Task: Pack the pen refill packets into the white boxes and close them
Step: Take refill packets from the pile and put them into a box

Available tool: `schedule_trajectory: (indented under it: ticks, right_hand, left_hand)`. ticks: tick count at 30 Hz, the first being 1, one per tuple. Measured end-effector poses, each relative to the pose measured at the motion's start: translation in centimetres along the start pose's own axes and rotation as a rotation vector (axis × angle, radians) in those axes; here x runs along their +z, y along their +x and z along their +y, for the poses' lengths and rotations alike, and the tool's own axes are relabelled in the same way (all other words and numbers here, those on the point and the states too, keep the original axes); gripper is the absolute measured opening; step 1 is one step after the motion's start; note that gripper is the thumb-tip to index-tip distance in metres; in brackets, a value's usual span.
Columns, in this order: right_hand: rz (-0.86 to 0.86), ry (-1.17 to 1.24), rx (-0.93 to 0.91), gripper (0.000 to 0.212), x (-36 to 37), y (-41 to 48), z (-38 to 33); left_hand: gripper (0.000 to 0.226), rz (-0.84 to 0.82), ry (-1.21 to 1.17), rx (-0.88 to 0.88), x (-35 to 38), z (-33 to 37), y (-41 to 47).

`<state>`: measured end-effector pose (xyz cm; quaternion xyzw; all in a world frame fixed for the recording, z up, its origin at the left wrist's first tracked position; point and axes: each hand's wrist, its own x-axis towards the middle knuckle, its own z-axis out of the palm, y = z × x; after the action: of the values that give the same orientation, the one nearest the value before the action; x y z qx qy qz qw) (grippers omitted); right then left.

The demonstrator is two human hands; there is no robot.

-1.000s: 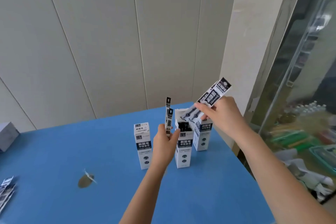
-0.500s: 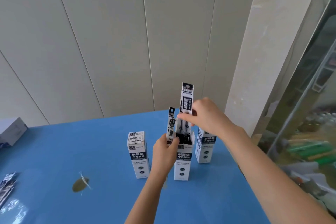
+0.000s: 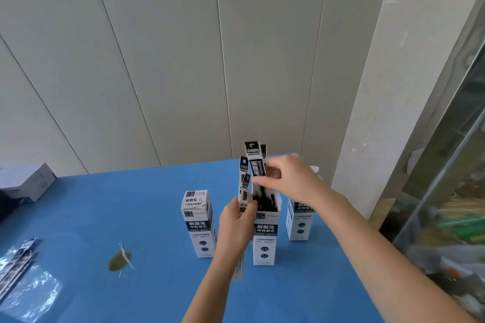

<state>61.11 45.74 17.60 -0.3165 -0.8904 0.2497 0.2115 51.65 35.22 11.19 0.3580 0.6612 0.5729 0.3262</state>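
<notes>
Three tall white boxes stand on the blue table point(image 3: 157, 283). The left box point(image 3: 199, 225) is closed. The middle box point(image 3: 264, 236) is open at the top with dark refill packets inside. The right box point(image 3: 299, 223) is partly hidden behind my right forearm. My right hand point(image 3: 286, 181) pinches a black-and-white refill packet point(image 3: 256, 165) upright, its lower end in the mouth of the middle box. My left hand point(image 3: 235, 225) grips another narrow packet point(image 3: 244, 186) upright, just left of that box.
More refill packets point(image 3: 15, 267) lie at the table's left edge on shiny plastic. A brown mark with a white sliver point(image 3: 119, 259) sits on the table. A grey-white box point(image 3: 29, 183) is at the far left. A wall stands behind, cluttered glass shelving point(image 3: 446, 204) to the right.
My right hand swung its packet from tilted to upright and lowered it into the middle box. My left hand kept holding its packet in place.
</notes>
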Motion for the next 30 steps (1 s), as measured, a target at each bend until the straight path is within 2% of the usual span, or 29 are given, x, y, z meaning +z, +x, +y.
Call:
schedule_trajectory:
  ticks: [2, 5, 7, 10, 11, 13, 16, 19, 25, 30]
  right_hand:
    - [-0.001, -0.022, -0.002, 0.041, -0.3, -0.1, -0.1]
    - [-0.112, -0.239, 0.043, 0.034, 0.2, -0.5, 0.0]
    - [-0.108, -0.226, 0.058, 0.035, 0.2, -0.6, -0.1]
    - [0.035, -0.147, 0.012, 0.040, 0.0, -0.7, -0.4]
    - [0.048, -0.163, -0.015, 0.032, 0.0, -0.6, -0.5]
    - [0.018, -0.241, -0.044, 0.017, 0.3, -0.6, -0.7]
    - [0.011, -0.238, -0.016, 0.025, 0.7, -0.6, -0.3]
    - [0.059, -0.200, -0.030, 0.023, 0.2, -0.5, 0.0]
    - [-0.094, -0.386, -0.024, 0.015, 0.9, -0.6, -0.4]
    - [-0.036, -0.416, -0.053, 0.017, 0.6, -0.7, -0.3]
  left_hand:
    - [0.028, -0.001, -0.008, -0.008, 0.0, 0.0, -0.1]
    - [0.028, -0.013, -0.014, -0.008, -0.1, 0.1, -0.2]
    - [0.029, -0.018, -0.014, -0.003, -0.2, 0.2, -0.3]
    - [0.030, -0.011, -0.009, -0.005, -0.3, 0.2, -0.4]
    - [0.031, -0.006, -0.009, -0.006, -0.3, 0.1, -0.4]
    - [0.032, -0.003, -0.013, -0.009, -0.3, 0.1, -0.4]
    - [0.032, -0.006, -0.026, -0.016, -0.3, 0.2, -0.3]
    - [0.030, -0.004, -0.023, -0.021, -0.2, 0.3, -0.3]
    - [0.028, 0.005, -0.026, -0.023, -0.1, 0.3, -0.3]
    - [0.033, -0.001, -0.015, -0.017, 0.0, 0.5, -0.4]
